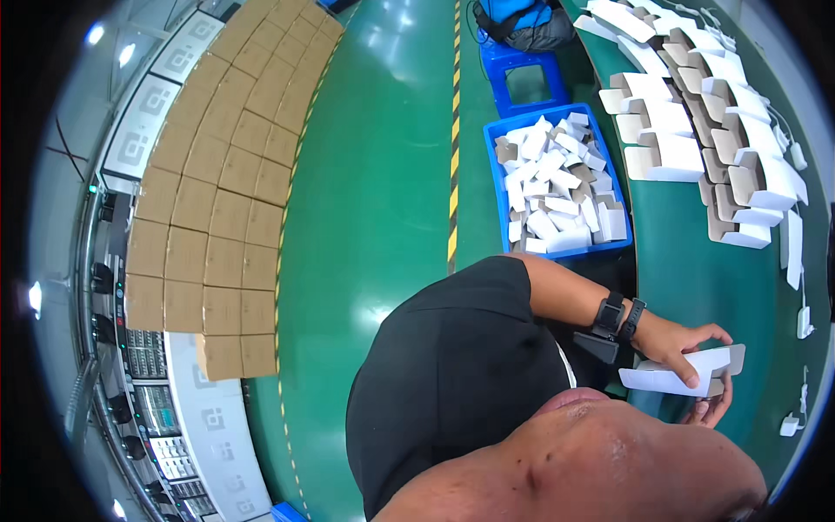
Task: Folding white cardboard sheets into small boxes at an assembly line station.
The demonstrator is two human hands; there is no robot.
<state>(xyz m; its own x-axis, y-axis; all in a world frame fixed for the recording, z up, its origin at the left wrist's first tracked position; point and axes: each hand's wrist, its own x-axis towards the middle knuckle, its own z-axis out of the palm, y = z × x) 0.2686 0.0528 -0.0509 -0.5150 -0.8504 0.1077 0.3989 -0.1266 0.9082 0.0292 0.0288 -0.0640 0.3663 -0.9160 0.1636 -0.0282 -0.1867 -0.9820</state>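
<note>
The left hand [674, 344] pinches a small white box [683, 370] from above, fingers [691, 376] curled over its top. The right hand [713, 409] (mostly hidden beneath) supports it; its grip cannot be told. Folded boxes [696, 130] line the green surface [696, 278]; a blue bin [497, 187] stands beside it.

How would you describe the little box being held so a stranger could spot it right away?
Start at the green work surface on the right, where rows of small white boxes lie. Follow its near edge to the person's two hands. The white carton there is the only one lifted off the surface, gripped by the left hand above and the right hand beneath.
</note>
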